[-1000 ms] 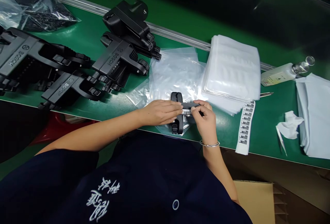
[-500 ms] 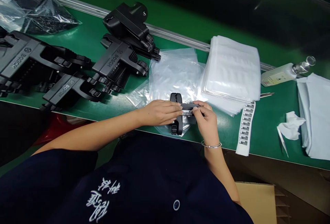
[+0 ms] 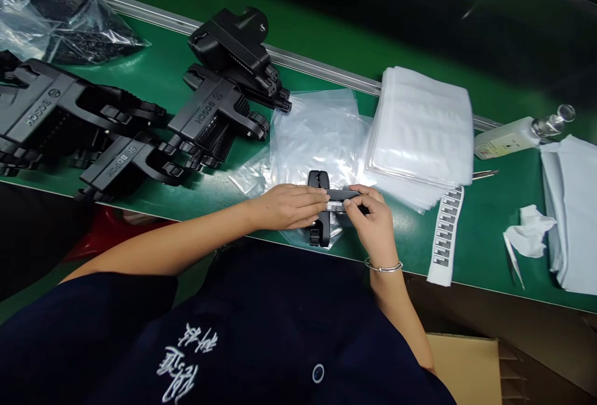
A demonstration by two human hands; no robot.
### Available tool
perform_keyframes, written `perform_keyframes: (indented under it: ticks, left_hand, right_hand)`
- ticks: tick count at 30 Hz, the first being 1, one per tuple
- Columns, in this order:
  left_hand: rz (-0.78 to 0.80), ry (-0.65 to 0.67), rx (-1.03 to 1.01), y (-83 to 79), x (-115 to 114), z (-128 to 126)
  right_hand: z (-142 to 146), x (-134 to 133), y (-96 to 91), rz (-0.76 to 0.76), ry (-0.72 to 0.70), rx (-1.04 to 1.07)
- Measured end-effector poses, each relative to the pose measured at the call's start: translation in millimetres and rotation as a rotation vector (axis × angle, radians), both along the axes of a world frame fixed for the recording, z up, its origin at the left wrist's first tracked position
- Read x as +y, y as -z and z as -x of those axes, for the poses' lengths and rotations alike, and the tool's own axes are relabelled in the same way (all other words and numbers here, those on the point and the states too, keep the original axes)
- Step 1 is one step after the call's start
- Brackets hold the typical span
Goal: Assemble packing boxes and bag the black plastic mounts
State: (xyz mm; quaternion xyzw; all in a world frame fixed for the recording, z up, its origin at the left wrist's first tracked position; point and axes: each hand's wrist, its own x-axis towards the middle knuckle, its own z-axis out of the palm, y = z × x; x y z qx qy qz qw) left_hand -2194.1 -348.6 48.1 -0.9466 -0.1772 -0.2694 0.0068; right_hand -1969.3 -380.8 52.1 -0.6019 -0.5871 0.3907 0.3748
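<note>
A black plastic bracket (image 3: 319, 231) lies across clear plastic bags near the table's front edge. My left hand (image 3: 291, 206) is on it from the left, its fingers close together over the body and gripping it. A small white printed label (image 3: 334, 206) shows on the bracket's side face between my hands. My right hand (image 3: 373, 221) grips the bracket's right end, thumb at the label's right edge and fingers curled behind. The far fingertips of my right hand are partly hidden.
Several similar BOSCH brackets (image 3: 205, 103) are piled at the left, near a bag of black parts (image 3: 88, 25). Right of the clear bags (image 3: 317, 137) are a stack of white sleeves (image 3: 422, 125), a label strip (image 3: 446, 231), a bottle (image 3: 506, 137), tweezers (image 3: 513, 259) and crumpled tissue (image 3: 532, 231).
My right thumb has shifted slightly left along the label, and more of the label's white surface shows. My left hand stays on the bracket.
</note>
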Motion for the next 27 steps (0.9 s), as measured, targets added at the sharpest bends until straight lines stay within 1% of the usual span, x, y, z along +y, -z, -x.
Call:
perform_keyframes:
  ticks: [2,7,9,11,13,19,27]
  left_hand:
    - [0.02,-0.001,-0.015,1.8,0,0]
    - [0.041,0.001,-0.039,3.6,-1,1]
    - [0.032,0.003,-0.045,3.6,-1,1]
    - [0.021,0.003,-0.048,4.1,-1,1]
    - [0.013,-0.004,-0.05,5.3,-2,2]
    - [0.013,-0.024,-0.035,9.5,-3,3]
    - [0.008,-0.02,-0.065,8.5,-3,1]
  right_hand:
    - [-1,0,1.6,0.01,0.018,0.051]
    - [-7,0,3.4,0.042,0.091,0.275]
    - [-7,-1,1.6,0.047,0.055,0.239]
    - [-4,-1,-0.3,0.039,0.017,0.147]
    - [0,-2,-0.7,0.027,0.009,0.097]
    - [3,0,2.9,0.009,0.013,0.078]
    - [4,1,1.9,0.01,0.012,0.061]
